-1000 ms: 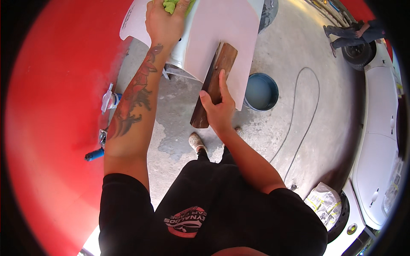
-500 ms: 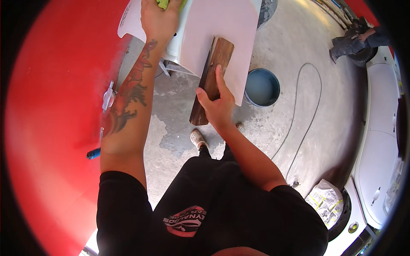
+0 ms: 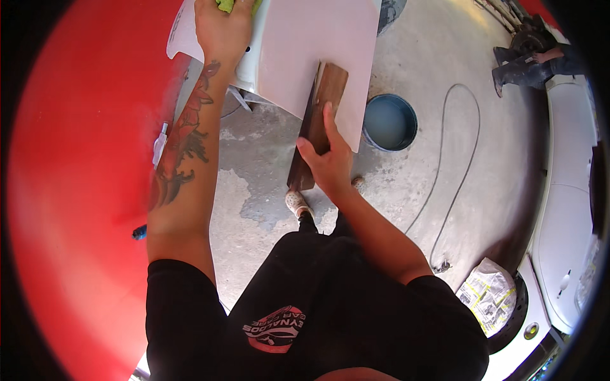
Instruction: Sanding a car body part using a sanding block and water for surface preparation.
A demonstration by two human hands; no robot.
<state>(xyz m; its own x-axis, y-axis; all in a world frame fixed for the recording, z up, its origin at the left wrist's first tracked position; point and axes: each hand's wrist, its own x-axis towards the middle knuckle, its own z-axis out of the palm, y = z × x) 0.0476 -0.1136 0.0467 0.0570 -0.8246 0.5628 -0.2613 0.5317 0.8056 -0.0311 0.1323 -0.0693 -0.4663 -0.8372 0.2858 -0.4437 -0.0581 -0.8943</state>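
Observation:
My right hand is closed around a long brown sanding block, thumb on its left side and forefinger stretched along the top. The far part of the block lies on a white panel with a pinkish patch; its near end sticks out past the panel's lower edge. At the panel's upper left, my left hand is closed on a yellow-green sponge or cloth, mostly hidden by the fingers and cut off by the frame. The panel rests above the floor on a stand, partly visible below its left edge.
A dark bucket of cloudy liquid stands right of the panel. A thin cable loops over the concrete floor. To the left is a large red surface; at right, a white car body. Another person's leg shows at upper right.
My right hand and the sanding block have slid slightly nearer and to the right across the panel. The left hand keeps its hold. The other person's leg and hand have shifted.

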